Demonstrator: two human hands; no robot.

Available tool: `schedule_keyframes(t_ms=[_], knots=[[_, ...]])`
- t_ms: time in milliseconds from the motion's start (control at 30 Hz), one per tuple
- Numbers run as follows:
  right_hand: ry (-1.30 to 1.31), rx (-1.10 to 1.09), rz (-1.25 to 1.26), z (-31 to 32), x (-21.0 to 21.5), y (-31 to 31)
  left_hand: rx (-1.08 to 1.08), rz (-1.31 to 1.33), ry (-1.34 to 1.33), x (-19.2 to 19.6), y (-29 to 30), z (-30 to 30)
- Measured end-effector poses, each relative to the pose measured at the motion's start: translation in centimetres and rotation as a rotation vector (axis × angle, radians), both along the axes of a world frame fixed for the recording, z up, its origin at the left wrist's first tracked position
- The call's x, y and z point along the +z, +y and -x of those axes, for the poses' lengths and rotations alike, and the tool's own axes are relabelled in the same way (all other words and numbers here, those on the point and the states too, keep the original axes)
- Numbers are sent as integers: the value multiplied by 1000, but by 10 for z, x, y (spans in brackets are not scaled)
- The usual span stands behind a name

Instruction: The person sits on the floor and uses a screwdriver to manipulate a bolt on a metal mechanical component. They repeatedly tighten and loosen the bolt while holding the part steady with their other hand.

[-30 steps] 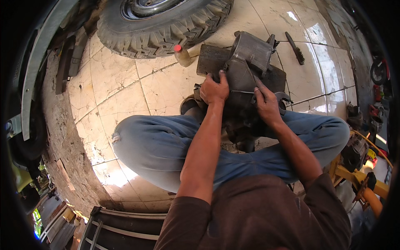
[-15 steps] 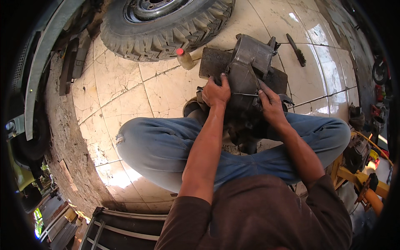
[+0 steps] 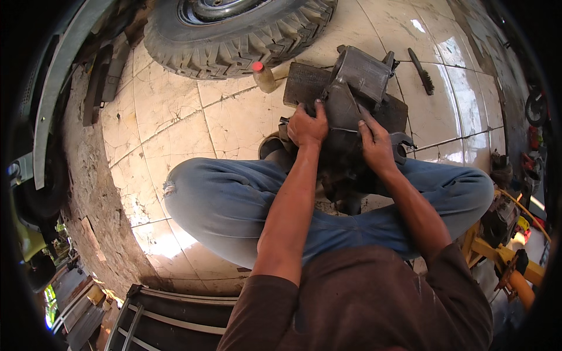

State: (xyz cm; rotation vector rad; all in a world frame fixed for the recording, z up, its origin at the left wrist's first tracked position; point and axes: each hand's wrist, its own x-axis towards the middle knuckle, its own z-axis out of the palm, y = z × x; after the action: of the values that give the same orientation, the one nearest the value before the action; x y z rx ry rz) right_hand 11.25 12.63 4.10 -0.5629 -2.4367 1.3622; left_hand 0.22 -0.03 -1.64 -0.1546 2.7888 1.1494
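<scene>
A dusty black plastic housing [image 3: 343, 106], boxy at its far end, stands between my bent legs. My left hand [image 3: 309, 126] grips its left side, thumb and forefinger pressed on the upper surface. On the right edge my right hand [image 3: 377, 143] is closed, fingers extended along the casing and thumb against it. A thin pale line crosses the housing between my hands; I cannot tell whether it is a seam or a slim tool. The housing's near, lower part is dark and partly hidden by my hands.
Beyond the housing lies a large knobbly tyre [image 3: 234, 50] on its rim. A small bottle with a red cap [image 3: 264, 79] stands near it. A dark flat block [image 3: 304, 83] sits under the housing's left. To the right, a black wire brush [image 3: 421, 73] rests on the tiles.
Both hands stay on the housing. My right fingers have shifted slightly along its edge, and the pale line between my hands looks fainter. The view has moved a little.
</scene>
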Motion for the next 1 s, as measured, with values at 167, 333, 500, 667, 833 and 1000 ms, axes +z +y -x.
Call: schedule_keyframes(t_ms=[167,333,500,667,833,1000], knots=[[-41,11,-58,0,-1,-3,-15,2,-35,-2,1,0],[-39,-29,-9,-3,2,-5,5,4,-22,-2,0,1],[-78,-48,7,-1,4,-10,1,-21,-13,-1,0,2],[-24,-28,-144,-6,-16,-4,6,-13,8,-1,5,-1],[-104,-51,-4,-5,-4,-11,21,5,16,-5,1,1],[-40,-36,-79,-2,-5,-13,17,-10,9,-4,0,2]])
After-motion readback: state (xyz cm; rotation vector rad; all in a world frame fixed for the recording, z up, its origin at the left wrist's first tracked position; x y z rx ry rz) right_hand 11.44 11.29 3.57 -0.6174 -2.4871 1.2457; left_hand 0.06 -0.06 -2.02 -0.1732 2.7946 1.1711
